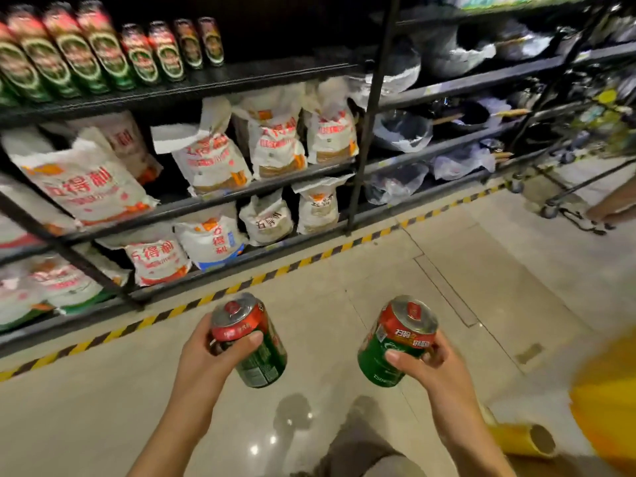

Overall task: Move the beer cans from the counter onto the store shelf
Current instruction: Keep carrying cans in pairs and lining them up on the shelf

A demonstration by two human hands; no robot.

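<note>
Two short green-and-red aluminium beer cans are being carried toward the black metal store shelf (241, 79), one in each hand. The left hand (210, 352) is wrapping thumb and fingers round the left can (251, 342), which is tilting with its silver top leaning toward the shelf. The right hand (425, 361) is gripping the right can (395, 342) the same way, thumb across its green side, also tilted. Both cans are hanging in the air well below and in front of the shelf, above the pale tiled floor (447, 270).

A row of taller green-and-red cans (103, 49) is already standing on the shelf's top board, with dark free space just to their right. White printed sacks (213, 160) are filling the boards beneath.

Judging from here, the risks are these: setting a tilted can down could be tipping it against the standing row and toppling neighbours, and a one-handed grip loosening during the reach upward could be dropping a can onto the tiles.
</note>
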